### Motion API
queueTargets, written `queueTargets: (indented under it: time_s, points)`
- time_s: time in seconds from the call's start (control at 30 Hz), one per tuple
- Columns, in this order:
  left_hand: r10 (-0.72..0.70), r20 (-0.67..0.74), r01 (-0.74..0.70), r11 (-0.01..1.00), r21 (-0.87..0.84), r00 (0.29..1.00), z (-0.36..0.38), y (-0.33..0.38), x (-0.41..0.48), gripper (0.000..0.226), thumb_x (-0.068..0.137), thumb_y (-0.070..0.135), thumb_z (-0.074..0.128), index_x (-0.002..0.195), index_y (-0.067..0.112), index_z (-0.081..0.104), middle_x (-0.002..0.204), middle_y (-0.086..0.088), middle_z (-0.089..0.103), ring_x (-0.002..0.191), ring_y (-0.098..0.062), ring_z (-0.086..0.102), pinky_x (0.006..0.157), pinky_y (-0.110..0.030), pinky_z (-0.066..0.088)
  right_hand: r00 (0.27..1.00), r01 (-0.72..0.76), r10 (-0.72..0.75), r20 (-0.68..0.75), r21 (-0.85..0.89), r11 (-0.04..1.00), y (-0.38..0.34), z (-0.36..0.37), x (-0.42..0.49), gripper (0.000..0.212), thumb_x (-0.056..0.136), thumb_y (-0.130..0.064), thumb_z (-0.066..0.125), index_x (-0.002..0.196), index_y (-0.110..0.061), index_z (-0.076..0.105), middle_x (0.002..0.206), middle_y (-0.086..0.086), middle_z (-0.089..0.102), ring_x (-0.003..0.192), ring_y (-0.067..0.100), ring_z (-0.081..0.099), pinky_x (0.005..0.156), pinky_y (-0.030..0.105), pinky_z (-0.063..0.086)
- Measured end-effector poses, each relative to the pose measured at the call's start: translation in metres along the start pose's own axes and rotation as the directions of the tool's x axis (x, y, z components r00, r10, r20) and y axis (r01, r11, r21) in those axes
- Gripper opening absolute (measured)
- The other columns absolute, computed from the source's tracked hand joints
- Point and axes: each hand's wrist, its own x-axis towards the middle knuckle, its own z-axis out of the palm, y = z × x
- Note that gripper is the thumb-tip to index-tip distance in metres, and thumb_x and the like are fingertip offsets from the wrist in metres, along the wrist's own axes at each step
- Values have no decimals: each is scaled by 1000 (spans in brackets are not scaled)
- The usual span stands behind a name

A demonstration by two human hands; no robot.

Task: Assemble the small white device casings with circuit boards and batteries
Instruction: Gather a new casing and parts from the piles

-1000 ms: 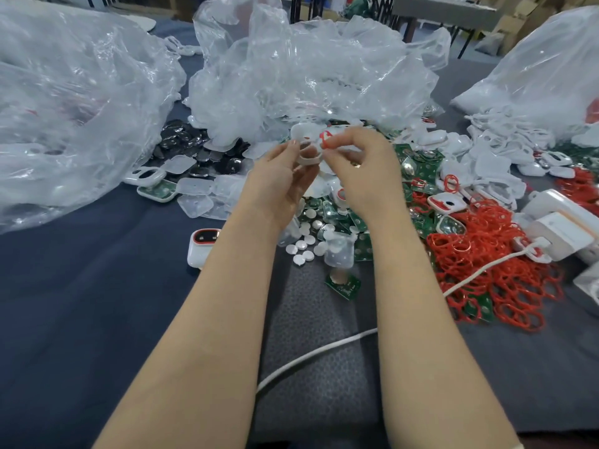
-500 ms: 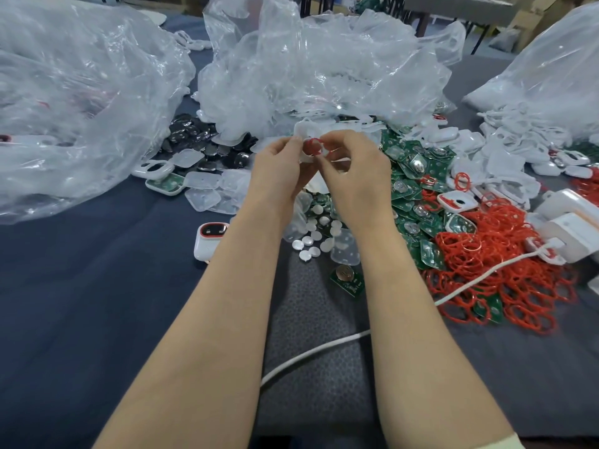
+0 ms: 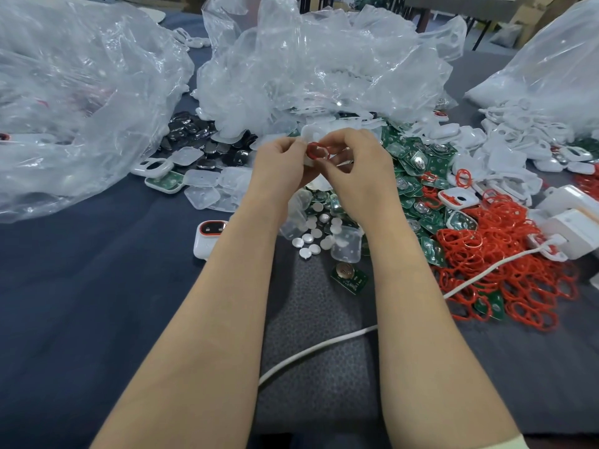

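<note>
Dark blue table (image 3: 97, 286), parts heaped far and right. Your left hand (image 3: 278, 163) and right hand (image 3: 359, 170) both pinch one white casing (image 3: 311, 137) with red ring (image 3: 317, 150), mid-table above the batteries (image 3: 311, 238).

An assembly workshop: bulk circuit boards (image 3: 418, 163), red rings (image 3: 505, 254), plastic bags (image 3: 324, 59).

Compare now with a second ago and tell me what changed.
The red ring, a mere sliver at the fingertips of the right hand a second ago, now shows as an open loop, pinched by both hands over the white casing in the left hand. The hands stayed raised together; the loose batteries and circuit boards lay unmoved.
</note>
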Motion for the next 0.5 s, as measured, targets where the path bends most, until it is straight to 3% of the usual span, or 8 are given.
queueTargets:
  time_s: [0.2, 0.33, 0.5]
  points:
    - [52, 65, -56, 997, 62, 997, 0, -4, 2, 21, 96, 9, 54, 79, 8, 67, 77, -5, 69, 77, -14, 68, 80, -24, 57, 1000, 4, -5, -18, -26, 1000, 3, 0, 1, 12, 86, -12, 68, 98, -14, 65, 98, -1, 53, 77, 2, 53, 71, 9, 45]
    - [61, 108, -68, 996, 58, 992, -3, -7, 3, 23, 97, 4, 52, 80, 7, 68, 79, -7, 69, 74, -12, 68, 79, -21, 56, 1000, -7, 7, -3, -3, 1000, 6, 0, 1, 10, 86, -14, 69, 94, -17, 64, 97, 2, 54, 77, 9, 55, 74, 18, 49]
    - [56, 119, -48, 996, -70, 991, -5, -6, 2, 20, 97, 2, 51, 87, 3, 68, 79, -6, 72, 75, -12, 70, 77, -20, 56, 989, -149, 142, 47, 242, 959, 5, 0, 2, 11, 86, -17, 69, 96, -21, 68, 91, 4, 62, 79, 14, 60, 76, 26, 54]
